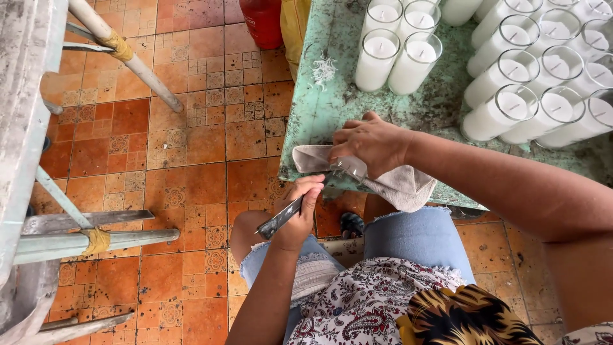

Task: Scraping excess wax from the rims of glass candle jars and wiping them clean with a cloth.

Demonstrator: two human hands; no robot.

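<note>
My left hand [300, 214] grips the dark handle end of a metal scraper-like tool [284, 217] that points up toward the table edge. My right hand [370, 144] presses a beige cloth [399, 182] around the tool's wide metal head, at the near edge of a worn green table [319, 121]. The cloth hangs partly over that edge above my lap. Several white candles in clear glass jars [396, 61] stand on the table beyond my right hand.
More glass candles [536, 83] fill the table's right side. Wax shavings [324, 69] lie near the left edge. A red container [263, 22] and a yellow bag [295, 25] stand on the orange tiled floor. Metal frame legs [128, 57] are at the left.
</note>
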